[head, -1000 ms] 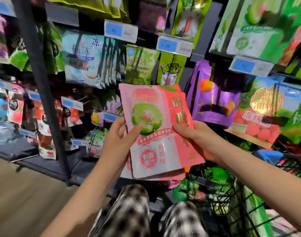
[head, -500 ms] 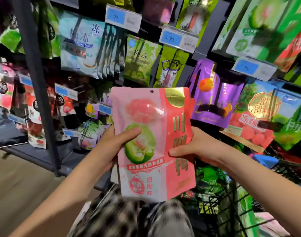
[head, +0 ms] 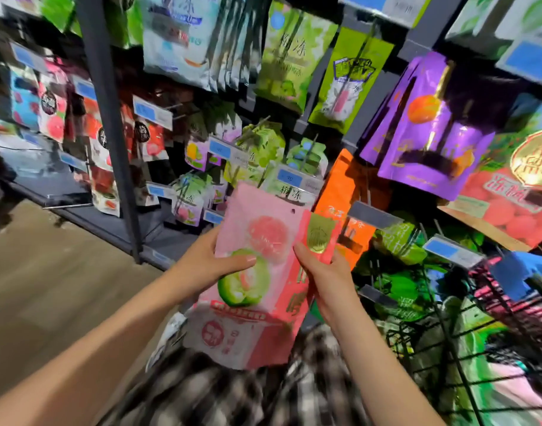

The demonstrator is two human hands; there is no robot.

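Evidently the left hand (head: pixel 203 265) at 9 o'clock and right hand (head: pixel 328 279) at 3 pinch the pouch (head: pixel 263 238) flat, hole up toward the tag (head: pixel 289 179) at 12, likely for hanging.

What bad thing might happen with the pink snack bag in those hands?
The pink snack bag is pinched only at its sides by the left hand and right hand, so it might slip and fall. Its top sits right by the price tag and the orange pouch, so pushing it forward could bump them.
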